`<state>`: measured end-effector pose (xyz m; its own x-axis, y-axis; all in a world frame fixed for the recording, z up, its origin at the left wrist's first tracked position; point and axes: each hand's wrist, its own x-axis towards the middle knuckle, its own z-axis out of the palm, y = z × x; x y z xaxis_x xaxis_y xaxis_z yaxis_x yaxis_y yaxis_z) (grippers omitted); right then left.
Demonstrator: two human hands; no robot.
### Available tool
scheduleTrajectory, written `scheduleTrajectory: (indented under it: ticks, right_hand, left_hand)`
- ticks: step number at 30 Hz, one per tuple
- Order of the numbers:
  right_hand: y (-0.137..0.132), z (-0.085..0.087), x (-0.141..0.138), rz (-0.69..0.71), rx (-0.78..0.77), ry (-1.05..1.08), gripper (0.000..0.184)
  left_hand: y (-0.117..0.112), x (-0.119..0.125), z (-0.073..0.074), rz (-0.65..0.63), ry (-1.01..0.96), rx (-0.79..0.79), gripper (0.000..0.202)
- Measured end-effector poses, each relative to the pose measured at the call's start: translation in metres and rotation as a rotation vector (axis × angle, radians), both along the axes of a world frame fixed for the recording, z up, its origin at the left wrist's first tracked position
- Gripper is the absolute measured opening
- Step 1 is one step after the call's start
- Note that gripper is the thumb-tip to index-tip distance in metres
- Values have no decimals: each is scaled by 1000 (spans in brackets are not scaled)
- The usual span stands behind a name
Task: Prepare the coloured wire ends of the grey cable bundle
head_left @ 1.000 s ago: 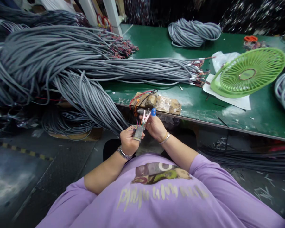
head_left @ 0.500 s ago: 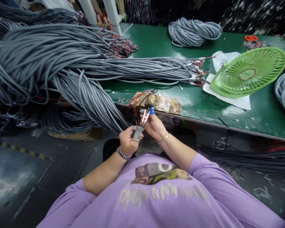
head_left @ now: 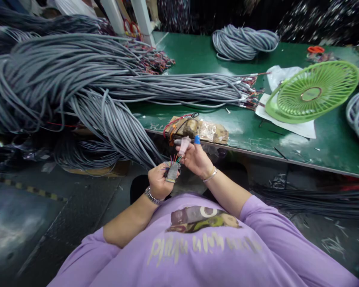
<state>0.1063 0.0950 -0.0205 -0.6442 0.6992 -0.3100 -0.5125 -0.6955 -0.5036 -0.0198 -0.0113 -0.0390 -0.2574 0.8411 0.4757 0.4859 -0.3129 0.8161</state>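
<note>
My left hand (head_left: 158,185) is closed around the end of a grey cable, and several thin coloured wires (head_left: 175,158) fan out past its fingertips. A grey knitted cover (head_left: 172,172) sits over its thumb. Just to the right, my right hand (head_left: 200,162) is curled around a small hand tool with pale pink grips (head_left: 184,146); its kind is hard to make out through the blur. Blue tape (head_left: 196,139) wraps the right thumb, which sticks up. The tool's lower end is close to the wires; contact cannot be made out.
Large bundles of grey cable (head_left: 77,67) cover the left of the green bench (head_left: 191,46). A taped wooden block (head_left: 209,131) lies at its front edge. A green fan (head_left: 317,93) stands right, with a cable coil (head_left: 245,42) and orange-handled scissors (head_left: 316,49) behind.
My right hand has shifted slightly right, its thumb farther from the tool. The tool's pink grips, apart before, now look closer together. My left hand has dropped slightly left with the cable.
</note>
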Motion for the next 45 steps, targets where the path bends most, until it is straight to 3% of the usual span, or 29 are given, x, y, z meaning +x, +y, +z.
scheduleTrajectory:
  ticks: [6, 11, 16, 21, 29, 37, 45]
  right_hand:
    - [-3, 3, 1, -71, 84, -26, 36]
    - [-4, -3, -2, -102, 141, -62, 37]
    - [-4, -4, 1, -33, 132, -47, 42]
    - [-13, -6, 5, 125, 245, -31, 47]
    - [-24, -9, 0, -8, 367, -205, 37]
    - [-19, -5, 12, 85, 507, -371, 35]
    - [-24, -14, 8, 25, 369, -302, 40]
  left_hand:
    - [5, -6, 5, 124, 218, 91, 15]
    - [12, -6, 7, 157, 285, 122, 18]
    - [13, -6, 2, 110, 161, 55, 14]
    - [11, -6, 4, 83, 152, 67, 16]
    - [8, -7, 1, -18, 157, 38, 18]
    - [9, -5, 3, -263, -27, -242, 25]
    - [4, 2, 7, -171, -337, -351, 33]
